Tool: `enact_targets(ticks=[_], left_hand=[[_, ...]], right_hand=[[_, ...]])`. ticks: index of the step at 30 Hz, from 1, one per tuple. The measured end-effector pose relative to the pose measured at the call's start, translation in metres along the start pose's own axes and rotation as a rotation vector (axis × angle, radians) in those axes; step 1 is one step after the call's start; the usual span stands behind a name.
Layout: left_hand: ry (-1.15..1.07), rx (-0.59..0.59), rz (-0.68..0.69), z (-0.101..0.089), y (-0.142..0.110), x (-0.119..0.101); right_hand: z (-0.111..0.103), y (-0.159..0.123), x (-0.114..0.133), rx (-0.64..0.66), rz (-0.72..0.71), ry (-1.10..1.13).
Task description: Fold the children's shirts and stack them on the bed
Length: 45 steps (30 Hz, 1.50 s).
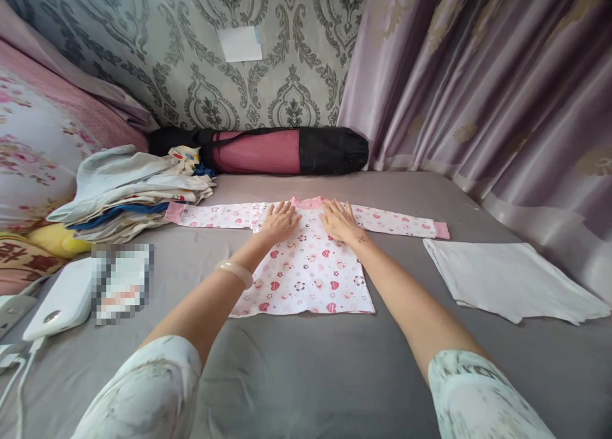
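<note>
A child's long-sleeved shirt point(306, 273), white with pink hearts and flowers, lies spread flat with both sleeves stretched out sideways. Its pink collar points away from me and its hem faces me. My left hand point(280, 222) rests flat on the shirt's left shoulder, fingers extended. On the opposite shoulder lies my right hand point(340, 221), palm down with fingers apart. Neither hand grips the cloth. The left cuff touches the edge of a stack of folded clothes point(138, 184).
Folded white cloth point(511, 276) lies at the right on the grey bedsheet point(306, 375). Behind the shirt is a black and pink rolled bag point(268, 151) against the wall. A white power bank point(67, 299) with cables sits at left, beside a blurred-out packet point(125, 285).
</note>
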<state>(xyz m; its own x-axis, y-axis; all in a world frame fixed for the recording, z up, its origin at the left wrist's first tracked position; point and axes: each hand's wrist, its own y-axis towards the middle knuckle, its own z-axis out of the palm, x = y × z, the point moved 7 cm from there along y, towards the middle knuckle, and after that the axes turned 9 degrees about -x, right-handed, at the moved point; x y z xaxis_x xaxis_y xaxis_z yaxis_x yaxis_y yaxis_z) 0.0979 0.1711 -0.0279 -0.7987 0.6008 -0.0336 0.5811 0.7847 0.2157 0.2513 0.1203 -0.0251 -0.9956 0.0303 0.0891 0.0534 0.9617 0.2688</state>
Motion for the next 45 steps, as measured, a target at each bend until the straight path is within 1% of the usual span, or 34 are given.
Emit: enact_targets(ticks=[2,5,7,9,11,14,16,18,20,23,26,29,31,33,34,36,38,39,40,42,43,45], left_hand=[[-0.028,0.03,0.039,0.014,0.011,-0.004],[-0.06,0.042,0.027,0.031,0.019,-0.004],[-0.077,0.039,0.01,0.037,0.02,-0.003],[-0.088,0.043,0.005,0.038,0.019,-0.002],[-0.099,0.07,-0.001,0.035,0.019,-0.002],[-0.113,0.118,-0.008,0.029,0.018,-0.003],[-0.102,0.082,0.001,0.022,0.017,-0.005],[-0.086,0.02,0.026,0.018,0.015,-0.007],[-0.088,0.006,0.055,0.021,0.011,-0.009],[-0.099,0.05,0.065,0.031,0.007,-0.009],[-0.088,0.07,0.063,0.037,0.006,-0.008],[-0.076,0.078,0.066,0.037,0.006,-0.009],[-0.068,0.084,0.064,0.036,0.006,-0.009],[-0.057,0.087,0.059,0.036,0.006,-0.01],[-0.051,0.086,0.055,0.036,0.006,-0.01],[-0.042,0.086,0.049,0.036,0.006,-0.01],[-0.039,0.093,0.048,0.036,0.006,-0.011],[-0.039,0.099,0.047,0.036,0.006,-0.011],[-0.038,0.106,0.044,0.036,0.006,-0.011],[-0.042,0.118,0.036,0.036,0.006,-0.011],[-0.047,0.122,0.033,0.035,0.006,-0.012],[-0.059,0.122,0.03,0.035,0.006,-0.012]], right_hand=[[0.015,0.011,0.004,0.073,-0.036,0.022],[0.03,0.018,0.002,0.126,0.013,0.053],[0.036,0.019,0.0,0.131,0.038,0.078],[0.039,0.019,0.0,0.128,0.042,0.089],[0.04,0.02,-0.001,0.126,0.041,0.095],[0.037,0.02,-0.002,0.167,0.045,0.131],[0.03,0.019,-0.005,0.178,0.053,0.164],[0.02,0.016,-0.011,0.138,0.078,0.166],[0.013,0.011,-0.02,0.097,0.132,0.136],[0.018,0.0,-0.03,0.147,0.222,0.113],[0.025,-0.005,-0.031,0.182,0.243,0.125],[0.02,-0.002,-0.037,0.172,0.247,0.246],[0.006,0.002,-0.053,0.113,0.266,0.347],[-0.014,0.0,-0.086,-0.009,0.357,0.367],[-0.024,-0.005,-0.109,-0.071,0.449,0.335],[-0.042,-0.025,-0.158,-0.17,0.679,0.219],[-0.053,-0.055,-0.201,-0.24,0.943,0.114],[-0.056,-0.071,-0.217,-0.263,1.054,0.076],[-0.057,-0.085,-0.23,-0.287,1.148,0.036],[-0.056,-0.106,-0.244,-0.301,1.275,-0.017],[-0.054,-0.113,-0.246,-0.301,1.312,-0.032],[-0.049,-0.118,-0.247,-0.292,1.34,-0.051]])
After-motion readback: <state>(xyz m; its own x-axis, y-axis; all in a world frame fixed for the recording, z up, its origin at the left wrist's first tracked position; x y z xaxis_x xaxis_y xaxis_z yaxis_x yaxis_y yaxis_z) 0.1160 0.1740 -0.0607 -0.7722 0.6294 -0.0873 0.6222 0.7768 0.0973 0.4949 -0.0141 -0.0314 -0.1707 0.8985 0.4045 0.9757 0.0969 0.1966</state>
